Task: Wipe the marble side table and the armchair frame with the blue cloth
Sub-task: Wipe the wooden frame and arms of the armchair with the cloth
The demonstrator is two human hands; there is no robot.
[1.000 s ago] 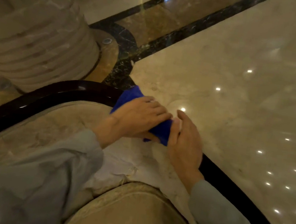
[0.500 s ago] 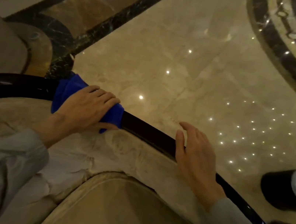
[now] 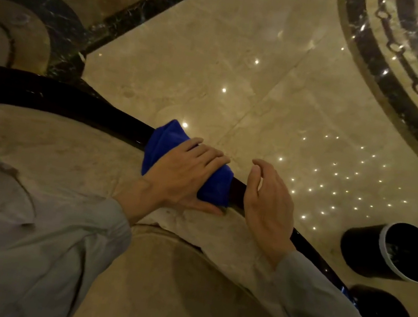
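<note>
The left hand (image 3: pixel 183 173) is gripping the blue cloth (image 3: pixel 214 186), pressing it around the dark armchair frame (image 3: pixel 74 102). The right hand (image 3: pixel 268 209) is hovering just beside it, fingers loosely spread, holding nothing. Frame wiping appears under way; the rail beyond the right hand likely remains. No side table is showing. A dark bin (image 3: pixel 382 251) is standing right of the hands; contents unclear.

Both hands reach forward, close beside each other.
The left hand (image 3: pixel 186 175) lies palm down, fingers (image 3: pixel 211 156) bent over and thumb tucked below. The right hand (image 3: pixel 267 206) stands on its edge, loosely open, fingers slightly curled.
</note>
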